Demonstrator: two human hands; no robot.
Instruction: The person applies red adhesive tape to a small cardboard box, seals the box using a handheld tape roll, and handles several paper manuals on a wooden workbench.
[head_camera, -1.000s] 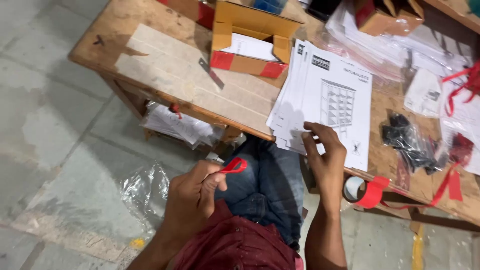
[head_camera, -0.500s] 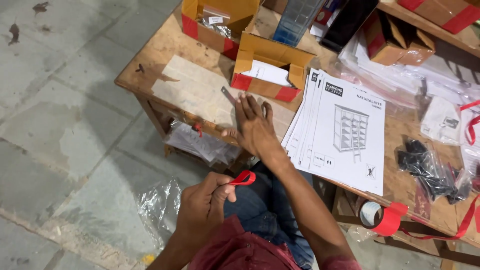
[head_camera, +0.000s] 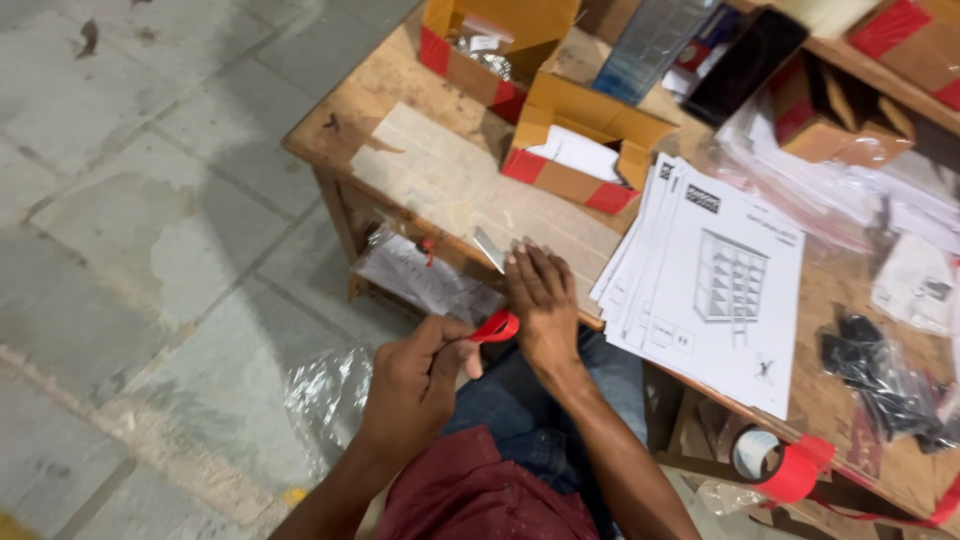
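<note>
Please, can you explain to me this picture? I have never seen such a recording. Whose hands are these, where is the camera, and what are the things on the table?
The camera sits on a person's head and looks down, so both hands are that person's own. The left hand pinches a small piece of red tape between its fingers. The right hand rests flat at the edge of a wooden table, beside a small grey blade-like tool. On the table lie a stack of printed instruction sheets, open cardboard boxes with red tape, and clear bags. A red tape roll hangs at the table's near edge.
</note>
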